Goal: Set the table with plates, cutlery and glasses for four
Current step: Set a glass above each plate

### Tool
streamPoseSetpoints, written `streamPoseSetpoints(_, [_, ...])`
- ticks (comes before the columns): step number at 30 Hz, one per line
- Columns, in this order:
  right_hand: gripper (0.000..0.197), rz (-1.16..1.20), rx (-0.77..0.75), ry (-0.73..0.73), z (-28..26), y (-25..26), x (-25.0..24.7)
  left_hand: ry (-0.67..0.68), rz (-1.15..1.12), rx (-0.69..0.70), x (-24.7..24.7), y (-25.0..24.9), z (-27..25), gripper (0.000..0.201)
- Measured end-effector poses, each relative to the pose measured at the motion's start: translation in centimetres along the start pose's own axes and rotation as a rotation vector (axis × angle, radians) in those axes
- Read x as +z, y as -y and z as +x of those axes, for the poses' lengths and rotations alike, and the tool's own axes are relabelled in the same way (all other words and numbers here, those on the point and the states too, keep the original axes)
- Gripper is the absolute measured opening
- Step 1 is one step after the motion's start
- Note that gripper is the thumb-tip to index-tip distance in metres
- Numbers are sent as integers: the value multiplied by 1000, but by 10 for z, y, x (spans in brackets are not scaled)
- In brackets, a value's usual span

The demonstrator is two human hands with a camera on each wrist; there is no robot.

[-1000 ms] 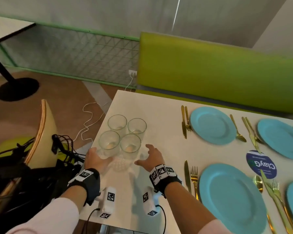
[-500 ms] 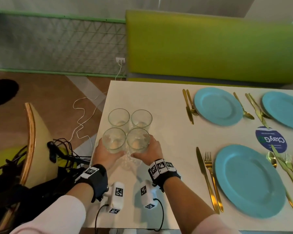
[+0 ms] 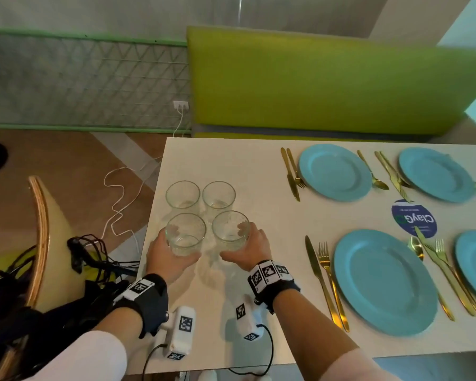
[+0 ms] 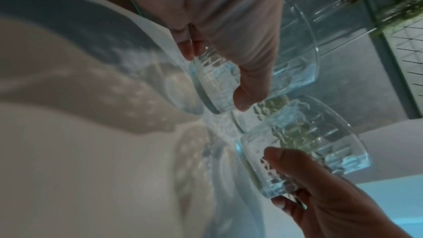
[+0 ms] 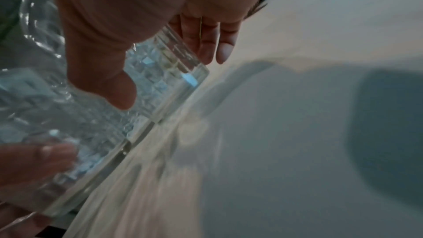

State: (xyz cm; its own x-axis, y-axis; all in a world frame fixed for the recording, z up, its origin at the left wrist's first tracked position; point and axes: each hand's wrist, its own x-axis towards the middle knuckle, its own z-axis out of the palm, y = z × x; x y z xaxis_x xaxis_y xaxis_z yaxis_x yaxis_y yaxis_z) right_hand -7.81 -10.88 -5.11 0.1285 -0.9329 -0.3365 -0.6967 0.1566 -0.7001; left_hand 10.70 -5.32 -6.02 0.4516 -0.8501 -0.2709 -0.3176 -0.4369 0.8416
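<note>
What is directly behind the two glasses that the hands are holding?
Two more empty glasses stand behind them on the white table. The left hand grips one near glass, the right hand the other. The far glasses' bases are partly hidden.

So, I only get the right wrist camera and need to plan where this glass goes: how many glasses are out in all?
Observer: Four. The right hand holds the near right glass, the left hand the near left glass; two far glasses stand behind.
Operator: Does any place have a glass yet?
Observer: None in view. The blue plates have only gold cutlery beside them.
Operator: Nearest place?
Observer: The near plate, just right of that hand.
</note>
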Motion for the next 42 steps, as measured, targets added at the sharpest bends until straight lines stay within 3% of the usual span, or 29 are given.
streamPoseSetpoints(5, [78,-33,23,-94,-15,-3,-65,89,-5,132,18,-49,-11,79])
streamPoseSetpoints(9, [77,-53,77,-253,-33,-10,-125,209,-53,243,51,-104,-25,75])
streamPoseSetpoints(16, [69,8,184,-459,-56,-52,-224,355,-66,368,117,-189,-44,81])
streamPoseSetpoints(26, [63,192,348,-616,-15,-151,-351,480,-38,414,240,-277,-35,72])
streamPoseSetpoints(32, [64,230,413,-639,26,-210,-422,477,-29,344,312,-313,-16,73])
streamPoseSetpoints(42, [81,363,755,-768,76,-309,-485,465,76,315,376,-329,5,74])
